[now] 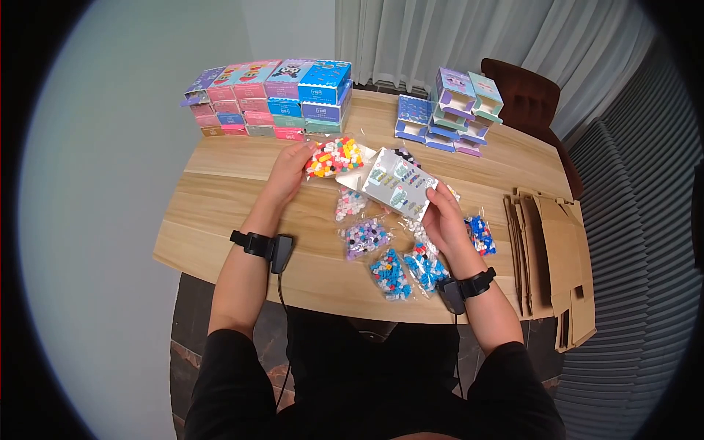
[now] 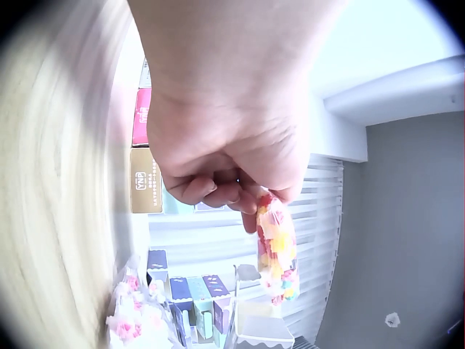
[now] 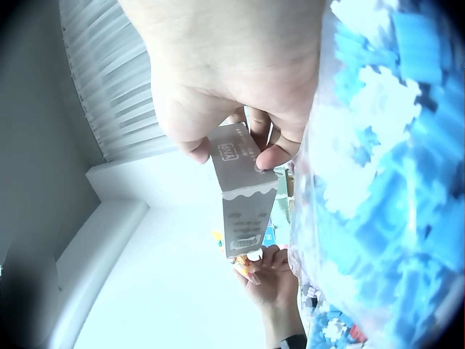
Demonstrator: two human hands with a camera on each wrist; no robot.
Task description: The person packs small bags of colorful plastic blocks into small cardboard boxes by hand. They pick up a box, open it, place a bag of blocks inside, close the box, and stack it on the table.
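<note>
My left hand (image 1: 291, 170) pinches a clear bag of small building bricks (image 1: 334, 157), mostly yellow, red, pink and white. In the left wrist view the bag (image 2: 277, 243) hangs from the thumb and fingers. A small grey box (image 1: 400, 185) with printed pictures is gripped at one end by my right hand (image 1: 447, 215). The box's open end, with white flaps, faces the brick bag and sits right beside it. Fingers and thumb hold opposite sides of the box (image 3: 247, 211) in the right wrist view. Both things are held up over the table.
Several bagged bricks lie below the hands, among them a purple-toned bag (image 1: 365, 237) and a blue bag (image 1: 391, 275). Stacked closed boxes (image 1: 268, 92) stand at the back left. Opened boxes (image 1: 447, 110) are stacked at the back right. Flattened cardboard (image 1: 561, 257) leans at the table's right edge.
</note>
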